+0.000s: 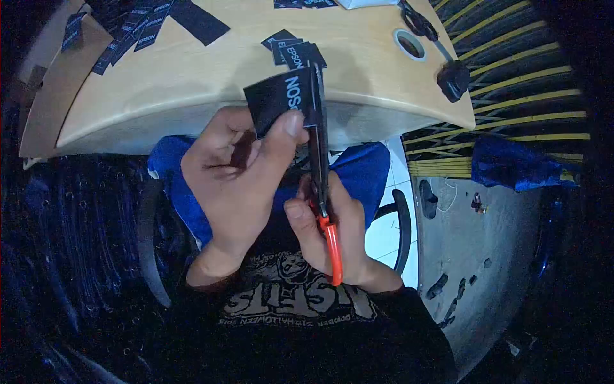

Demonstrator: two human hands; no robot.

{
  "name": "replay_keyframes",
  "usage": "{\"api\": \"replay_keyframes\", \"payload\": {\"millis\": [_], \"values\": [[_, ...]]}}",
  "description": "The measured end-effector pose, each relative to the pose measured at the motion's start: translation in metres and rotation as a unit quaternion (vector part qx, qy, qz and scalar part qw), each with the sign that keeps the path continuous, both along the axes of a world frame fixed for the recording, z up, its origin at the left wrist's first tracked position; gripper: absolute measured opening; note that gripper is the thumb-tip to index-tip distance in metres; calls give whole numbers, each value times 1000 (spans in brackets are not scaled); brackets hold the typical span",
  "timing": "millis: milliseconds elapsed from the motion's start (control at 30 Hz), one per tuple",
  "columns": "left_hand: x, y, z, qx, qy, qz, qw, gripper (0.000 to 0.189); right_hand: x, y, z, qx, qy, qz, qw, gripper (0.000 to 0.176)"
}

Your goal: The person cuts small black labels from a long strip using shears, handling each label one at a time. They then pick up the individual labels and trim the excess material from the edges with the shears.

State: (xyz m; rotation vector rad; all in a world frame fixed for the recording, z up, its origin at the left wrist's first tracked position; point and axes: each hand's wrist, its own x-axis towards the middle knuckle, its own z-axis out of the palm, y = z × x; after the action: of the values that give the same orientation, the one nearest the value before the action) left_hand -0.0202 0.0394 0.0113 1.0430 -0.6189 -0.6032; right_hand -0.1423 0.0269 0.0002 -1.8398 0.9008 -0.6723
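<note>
My left hand (233, 173) pinches a black label (275, 99) with pale lettering between thumb and fingers. My right hand (336, 233) is closed round the red handles of a pair of scissors (322, 141). Their dark blades point away from me, up along the right edge of the label. Whether the blades are parted is hard to make out. Just beyond the tips, a small pile of black cut labels (284, 48) marked EPSON lies on the table.
The curved wooden table (364, 83) has a rounded front edge near my hands. Black label strips (144, 25) lie at its far left. A tape roll (409, 45) and a black-handled object (419, 22) are at the right. A yellow-slatted gate (511, 70) stands beyond.
</note>
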Motion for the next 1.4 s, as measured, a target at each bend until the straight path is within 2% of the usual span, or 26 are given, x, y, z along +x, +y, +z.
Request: {"api": "replay_keyframes", "payload": {"millis": [133, 233, 300, 467, 700, 800, 1000, 1400], "values": [[3, 0, -1, 8, -13, 0, 1000, 12, 1, 0, 1, 11, 14, 4, 1000, 33], [3, -2, -1, 15, 28, -9, 999, 12, 1, 0, 0, 21, 15, 0, 1000, 33], [2, -4, -2, -16, 18, -3, 1000, 13, 1, -1, -1, 28, 15, -2, 999, 34], [5, -1, 0, 12, 19, -17, 1000, 14, -1, -2, -5, 22, -62, 24, 998, 34], [2, -2, 0, -8, 19, -36, 999, 14, -2, -6, -3, 5, -66, 30, 997, 36], [1, 0, 4, 17, 25, -34, 999, 14, -2, -7, -2, 32, -62, 28, 997, 36], [0, 1, 3, 9, 33, -42, 999, 14, -1, -9, -2, -6, -60, 37, 997, 37], [1, -1, 0, 9, 33, -55, 998, 12, 3, -7, -1, 16, -53, 2, 998, 33]]}}
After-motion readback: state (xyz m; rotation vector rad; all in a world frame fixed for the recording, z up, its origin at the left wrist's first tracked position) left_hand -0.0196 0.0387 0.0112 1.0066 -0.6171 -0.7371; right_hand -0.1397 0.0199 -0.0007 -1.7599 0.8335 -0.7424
